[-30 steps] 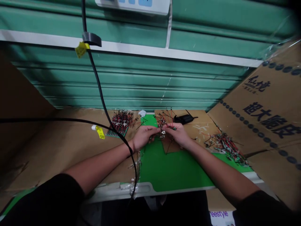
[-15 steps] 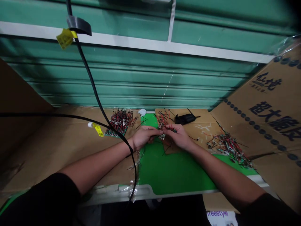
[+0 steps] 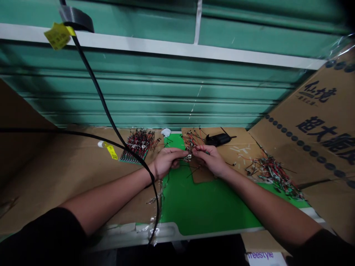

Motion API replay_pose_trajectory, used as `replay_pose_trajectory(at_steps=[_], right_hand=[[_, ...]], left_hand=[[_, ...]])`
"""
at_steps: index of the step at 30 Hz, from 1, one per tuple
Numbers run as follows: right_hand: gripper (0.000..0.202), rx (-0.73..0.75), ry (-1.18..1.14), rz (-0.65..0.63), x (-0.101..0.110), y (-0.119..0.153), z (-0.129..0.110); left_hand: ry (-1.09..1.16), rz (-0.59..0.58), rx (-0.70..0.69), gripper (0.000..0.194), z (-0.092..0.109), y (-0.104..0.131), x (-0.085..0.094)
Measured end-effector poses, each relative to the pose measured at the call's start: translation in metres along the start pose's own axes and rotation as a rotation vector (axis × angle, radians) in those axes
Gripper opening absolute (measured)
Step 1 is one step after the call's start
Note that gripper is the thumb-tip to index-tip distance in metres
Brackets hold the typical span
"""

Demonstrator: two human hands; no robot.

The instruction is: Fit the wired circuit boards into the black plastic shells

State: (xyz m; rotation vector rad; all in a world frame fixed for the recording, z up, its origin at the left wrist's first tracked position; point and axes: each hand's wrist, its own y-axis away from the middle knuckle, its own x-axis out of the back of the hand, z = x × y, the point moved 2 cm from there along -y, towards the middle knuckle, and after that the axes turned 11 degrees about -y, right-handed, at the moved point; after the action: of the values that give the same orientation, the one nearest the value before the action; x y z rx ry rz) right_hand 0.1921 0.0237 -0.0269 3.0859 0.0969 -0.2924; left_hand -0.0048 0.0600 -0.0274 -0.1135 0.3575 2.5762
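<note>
My left hand (image 3: 166,161) and my right hand (image 3: 210,159) meet over the back of the green mat (image 3: 210,207). Between their fingertips is a small circuit board with wires (image 3: 189,156), pinched from the left by my left hand. The fingers of my right hand close on its wired side. Red and black wires (image 3: 191,137) spread on the cardboard just behind. To the left stands a dense block of wired boards (image 3: 138,145). A loose heap of wired boards (image 3: 277,173) lies to the right.
A black tool (image 3: 218,139) lies behind my right hand. Black cables (image 3: 97,87) hang across the view and over my left forearm. A printed cardboard box (image 3: 318,129) stands at the right, green slatted panels (image 3: 138,88) at the back.
The view has shifted slightly, moving the hanging cable leftward. My hands stay together, and the small board between them is tilted a little differently.
</note>
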Motion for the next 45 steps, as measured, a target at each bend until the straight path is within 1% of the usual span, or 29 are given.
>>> replay_pose_trajectory(at_steps=[9, 13, 15, 17, 20, 22, 23, 24, 25, 26, 27, 28, 29, 31, 32, 34, 35, 37, 39, 41, 43, 45], right_hand=[[0.045, 0.025, 0.026, 0.000, 0.004, -0.004, 0.002], [0.048, 0.024, 0.036, 0.063, 0.010, -0.008, -0.004], [0.050, 0.027, 0.009, 0.108, 0.015, -0.011, -0.010], [0.055, 0.023, -0.030, 0.161, 0.023, -0.013, -0.017], [0.063, 0.044, -0.062, 0.216, 0.038, -0.017, -0.029], [0.060, 0.131, 0.042, 0.268, 0.053, -0.018, -0.040], [0.056, 0.194, 0.160, 0.303, 0.062, -0.017, -0.047], [0.053, 0.277, 0.321, 0.354, 0.071, -0.016, -0.055], [0.049, 0.348, 0.539, 0.364, 0.080, -0.015, -0.063], [0.047, 0.383, 0.769, 0.365, 0.089, -0.013, -0.070], [0.046, 0.370, 0.952, 0.379, 0.099, -0.012, -0.076], [0.046, 0.330, 1.076, 0.396, 0.110, -0.011, -0.081], [0.045, 0.283, 1.160, 0.414, 0.120, -0.010, -0.085], [0.046, 0.174, 1.288, 0.496, 0.142, -0.008, -0.091], [0.048, 0.127, 1.336, 0.552, 0.152, -0.007, -0.093], [0.049, 0.032, 1.399, 0.649, 0.171, -0.005, -0.094], [0.050, -0.025, 1.418, 0.682, 0.179, -0.005, -0.093], [0.052, -0.141, 1.443, 0.697, 0.194, -0.005, -0.089], [0.054, -0.242, 1.459, 0.685, 0.206, -0.006, -0.083], [0.056, -0.321, 1.467, 0.678, 0.214, -0.006, -0.078], [0.059, -0.390, 1.468, 0.670, 0.218, -0.006, -0.074], [0.065, -0.448, 1.470, 0.672, 0.216, -0.005, -0.073]], left_hand=[[0.046, 0.014, 0.008, 0.049, 0.002, -0.001, 0.001], [0.039, 0.030, -0.010, 0.046, 0.003, -0.001, 0.003], [-0.002, 0.024, -0.037, 0.045, 0.005, 0.000, 0.005], [-0.067, -0.006, -0.073, 0.043, 0.008, 0.001, 0.007], [-0.145, -0.083, -0.119, 0.040, 0.016, 0.004, 0.009], [-0.193, -0.139, -0.138, 0.038, 0.021, 0.006, 0.010], [-0.230, -0.166, -0.145, 0.037, 0.023, 0.007, 0.009], [-0.276, -0.187, -0.156, 0.037, 0.025, 0.007, 0.009], [-0.331, -0.204, -0.171, 0.037, 0.026, 0.008, 0.010], [-0.391, -0.222, -0.191, 0.037, 0.027, 0.008, 0.010], [-0.452, -0.243, -0.216, 0.036, 0.028, 0.008, 0.011], [-0.513, -0.272, -0.237, 0.035, 0.028, 0.008, 0.012], [-0.573, -0.306, -0.253, 0.033, 0.029, 0.007, 0.013], [-0.695, -0.361, -0.267, 0.028, 0.030, 0.006, 0.018], [-0.761, -0.361, -0.281, 0.026, 0.032, 0.005, 0.020], [-0.919, -0.320, -0.331, 0.022, 0.037, 0.004, 0.026], [-1.001, -0.294, -0.363, 0.019, 0.041, 0.004, 0.029], [-1.157, -0.268, -0.405, 0.014, 0.046, 0.004, 0.033], [-1.281, -0.285, -0.391, 0.013, 0.050, 0.003, 0.039], [-1.338, -0.317, -0.354, 0.011, 0.053, 0.001, 0.044], [-1.313, -0.335, -0.329, 0.010, 0.055, -0.002, 0.051], [-1.263, -0.312, -0.310, 0.011, 0.058, -0.005, 0.056]])
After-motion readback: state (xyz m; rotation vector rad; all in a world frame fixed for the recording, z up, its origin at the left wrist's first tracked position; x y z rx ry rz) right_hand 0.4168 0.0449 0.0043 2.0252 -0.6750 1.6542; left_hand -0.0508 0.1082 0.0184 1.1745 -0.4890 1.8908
